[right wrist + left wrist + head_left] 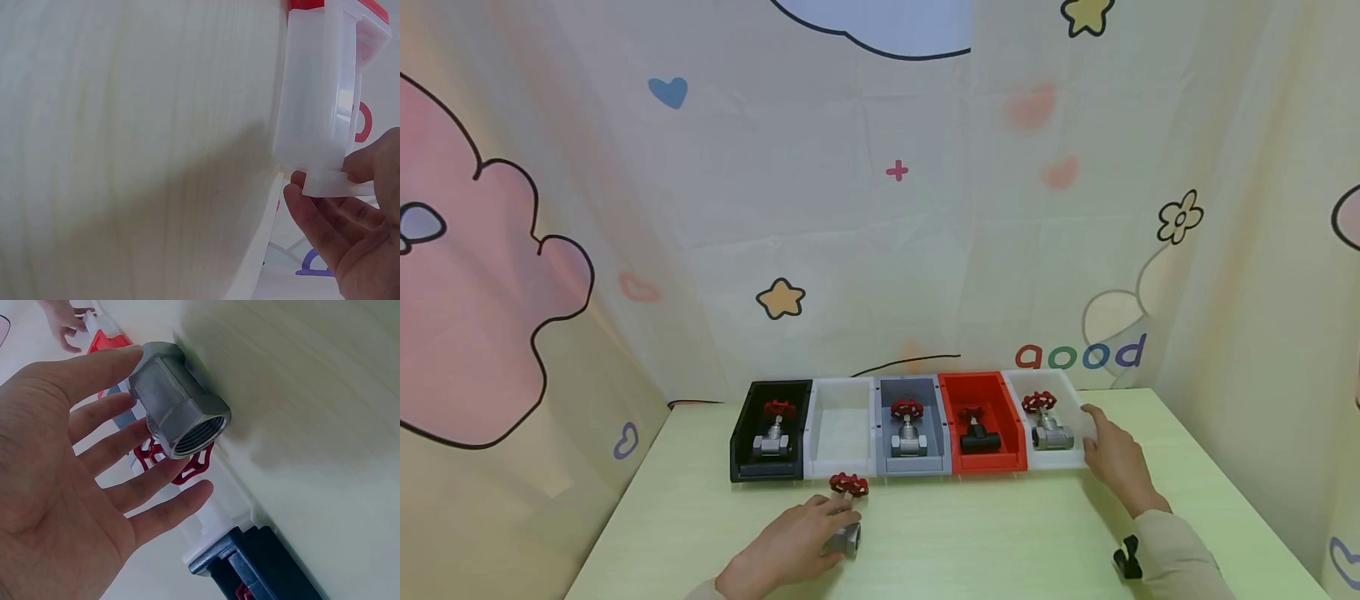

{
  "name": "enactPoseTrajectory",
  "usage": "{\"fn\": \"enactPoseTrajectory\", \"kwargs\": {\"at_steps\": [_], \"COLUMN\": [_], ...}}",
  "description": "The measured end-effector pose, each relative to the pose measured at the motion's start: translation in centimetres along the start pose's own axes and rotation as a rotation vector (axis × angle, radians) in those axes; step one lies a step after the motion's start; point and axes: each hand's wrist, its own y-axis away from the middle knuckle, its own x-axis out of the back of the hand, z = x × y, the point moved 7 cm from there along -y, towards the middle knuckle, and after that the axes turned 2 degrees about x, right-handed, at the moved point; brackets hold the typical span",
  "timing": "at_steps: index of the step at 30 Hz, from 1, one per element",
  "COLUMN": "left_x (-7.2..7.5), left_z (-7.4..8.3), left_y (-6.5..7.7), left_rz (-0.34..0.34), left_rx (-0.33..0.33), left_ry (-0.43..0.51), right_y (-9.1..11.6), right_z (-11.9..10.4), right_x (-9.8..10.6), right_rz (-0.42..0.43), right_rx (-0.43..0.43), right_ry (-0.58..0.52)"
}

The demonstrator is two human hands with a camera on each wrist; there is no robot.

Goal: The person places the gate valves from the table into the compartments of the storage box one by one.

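My left hand pinches a gate valve by its grey metal body, between thumb and fingers. The valve's red handwheel points up, just in front of the left white bin. In the left wrist view the threaded opening of the body faces the camera. At the right end of the row, my right hand grips the side wall of the right white bin, thumb on one side and fingers on the other. Inside that bin lies another red-wheeled valve.
Joined in the row are a black bin and a grey-blue bin, each with a red-wheeled metal valve, and a red bin with a black-bodied valve. A small black piece lies beside the right sleeve. A printed curtain hangs behind.
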Motion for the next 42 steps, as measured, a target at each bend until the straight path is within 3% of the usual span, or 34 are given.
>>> {"fn": "enactPoseTrajectory", "kwargs": {"at_steps": [9,15,29,42], "left_x": [-0.7,-1.0,-1.5,-1.9], "left_z": [0.1,0.5,0.5,0.8], "left_y": [-0.7,-0.9,-1.4,-1.8], "left_rz": [0.003,0.009,0.055,0.098], "left_rx": [-0.019,-0.041,-0.064,-0.078], "left_ry": [-0.014,-0.032,-0.05,-0.124], "right_y": [0.1,0.0,-0.2,-0.2], "right_z": [0.4,0.7,0.8,0.8], "right_x": [0.0,-0.4,-0.3,-0.4], "right_rz": [0.025,-0.016,-0.004,-0.009], "right_rx": [-0.006,-0.045,-0.048,-0.064], "right_ry": [-0.007,-0.022,-0.022,-0.026]}}
